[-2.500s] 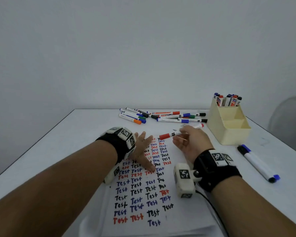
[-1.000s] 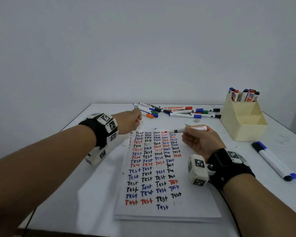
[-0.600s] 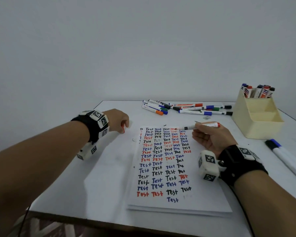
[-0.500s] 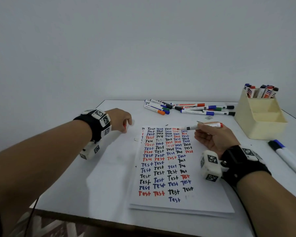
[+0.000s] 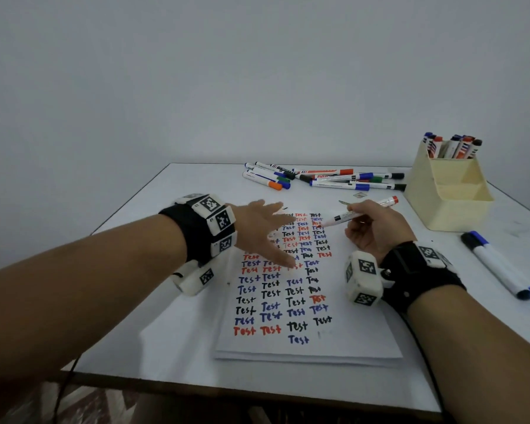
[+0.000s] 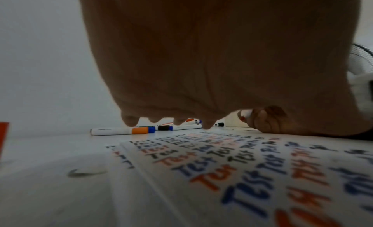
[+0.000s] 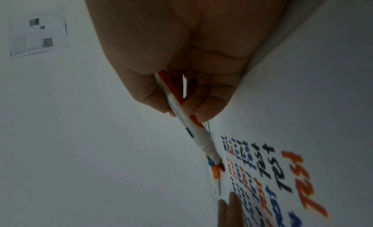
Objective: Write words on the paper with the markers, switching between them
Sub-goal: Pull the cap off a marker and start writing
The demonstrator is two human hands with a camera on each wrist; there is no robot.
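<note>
The right hand (image 5: pixel 377 231) pinches the red marker (image 5: pixel 357 212) between thumb and fingers (image 7: pixel 203 106) above the top right part of the paper (image 5: pixel 306 347). Its long axis is slanted, with the uncapped tip pointing down-left toward the written rows and the red end pointing up-right toward the beige holder (image 5: pixel 447 197). The left hand (image 5: pixel 263 231) lies over the paper's upper left part with fingers straight and spread, holding nothing.

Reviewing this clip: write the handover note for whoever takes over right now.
Left hand: open, flat over the paper. Right hand: holds the uncapped red marker, tip at the top rows. A red cap sits left of the sheet. Loose markers lie behind; more stand in the holder; a blue marker lies to the right. Done: many rows of "Test". Left: write red, then switch.
</note>
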